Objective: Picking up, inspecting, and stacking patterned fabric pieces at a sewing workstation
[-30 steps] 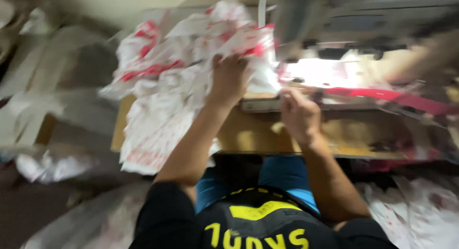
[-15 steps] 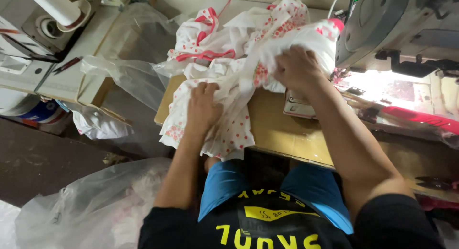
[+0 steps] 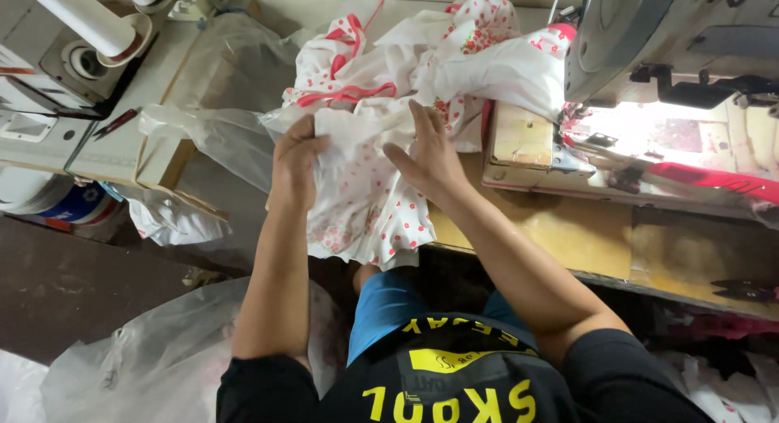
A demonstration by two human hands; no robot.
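Since half a second ago the right hand (image 3: 428,157) has dropped from the top of the heap to its middle, and the left hand (image 3: 294,165) has shifted up along the heap's left edge; the view has also swung slightly.

One heap of white cloth (image 3: 406,90) with red flower print and pink trim lies at upper centre of the frame, draped over the near edge of a wooden table (image 3: 568,236). How many pieces it holds cannot be counted. The left hand is closed, fingers curled into a fold of the cloth at its left side. The right hand lies flat and open on the cloth, fingers spread, gripping nothing.

Just right of the heap, in the upper right, stands one sewing machine (image 3: 649,41), its lamp lighting a strip of red fabric (image 3: 714,183) under it. Left of the heap hangs a clear plastic bag (image 3: 219,139), and a second, larger one (image 3: 154,350) sits at lower left. In the upper left corner are two white tubes (image 3: 77,17) and one small red tool (image 3: 114,124) on a pale surface. At the far right edge of the table lies one dark pair of scissors (image 3: 742,289).
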